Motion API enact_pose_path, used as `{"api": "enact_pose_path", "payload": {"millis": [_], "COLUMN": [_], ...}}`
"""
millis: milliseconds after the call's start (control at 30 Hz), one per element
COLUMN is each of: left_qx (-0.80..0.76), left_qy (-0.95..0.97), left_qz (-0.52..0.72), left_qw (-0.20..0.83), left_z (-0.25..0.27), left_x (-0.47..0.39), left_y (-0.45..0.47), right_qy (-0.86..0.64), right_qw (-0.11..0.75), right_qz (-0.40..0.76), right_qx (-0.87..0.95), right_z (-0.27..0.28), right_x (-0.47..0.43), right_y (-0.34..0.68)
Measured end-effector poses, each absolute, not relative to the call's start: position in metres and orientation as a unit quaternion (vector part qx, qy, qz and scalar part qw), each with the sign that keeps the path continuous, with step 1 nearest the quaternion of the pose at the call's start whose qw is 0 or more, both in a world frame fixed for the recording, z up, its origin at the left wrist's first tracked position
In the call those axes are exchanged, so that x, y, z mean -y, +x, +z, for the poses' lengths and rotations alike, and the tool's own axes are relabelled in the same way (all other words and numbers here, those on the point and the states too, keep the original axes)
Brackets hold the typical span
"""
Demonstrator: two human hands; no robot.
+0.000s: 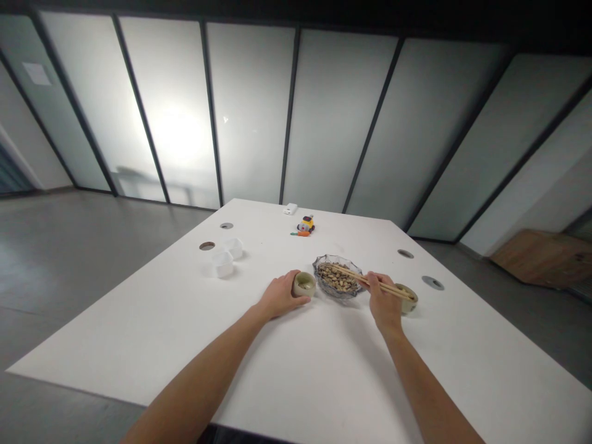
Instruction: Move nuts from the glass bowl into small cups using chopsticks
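Observation:
My left hand [280, 296] is wrapped round a small pale green cup [304, 285], which stands on the white table. A pair of wooden chopsticks [388, 288] is held in my right hand [385, 302], their tips pointing left over a glass bowl [319, 280]. Brown seeds or nuts [337, 280] fill the bowl; their exact kind is too small to tell. Whether the chopstick tips grip a piece cannot be made out. Just right of my right hand stands a second pale green cup [409, 306], partly hidden by the hand and the chopsticks.
On the left of the white table [185, 333] are clear plastic containers [224, 265]. Farther back lie a toy carrot [303, 234], a yellow toy car [306, 224] and a small white box [290, 209]. Round openings [433, 283] are set near both side edges.

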State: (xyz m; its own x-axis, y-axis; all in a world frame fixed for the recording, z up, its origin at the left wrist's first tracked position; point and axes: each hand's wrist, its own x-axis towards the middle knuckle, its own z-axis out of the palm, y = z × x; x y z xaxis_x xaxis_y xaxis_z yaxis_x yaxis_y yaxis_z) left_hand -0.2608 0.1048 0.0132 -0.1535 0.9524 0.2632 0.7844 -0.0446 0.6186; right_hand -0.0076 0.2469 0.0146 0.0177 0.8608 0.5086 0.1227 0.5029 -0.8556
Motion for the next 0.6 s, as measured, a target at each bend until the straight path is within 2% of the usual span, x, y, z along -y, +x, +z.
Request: {"api": "enact_pose_path", "payload": {"millis": [100, 267, 600], "left_qx": [-0.676, -0.671, -0.643], "left_qy": [0.640, 0.643, 0.644], "left_qz": [0.344, 0.349, 0.381], "left_qw": [0.122, 0.117, 0.161], "left_z": [0.013, 0.013, 0.012], "left_x": [-0.105, -0.104, -0.103], "left_y": [-0.261, -0.261, -0.262], "right_qy": [-0.338, -0.284, -0.251], "right_qw": [0.636, 0.658, 0.601], "right_qz": [0.441, 0.543, 0.634], "right_qx": [0.535, 0.437, 0.417], "right_z": [0.016, 0.021, 0.031], "right_x": [-0.247, -0.246, -0.239], "right_y": [-0.011, -0.014, -0.012]}}
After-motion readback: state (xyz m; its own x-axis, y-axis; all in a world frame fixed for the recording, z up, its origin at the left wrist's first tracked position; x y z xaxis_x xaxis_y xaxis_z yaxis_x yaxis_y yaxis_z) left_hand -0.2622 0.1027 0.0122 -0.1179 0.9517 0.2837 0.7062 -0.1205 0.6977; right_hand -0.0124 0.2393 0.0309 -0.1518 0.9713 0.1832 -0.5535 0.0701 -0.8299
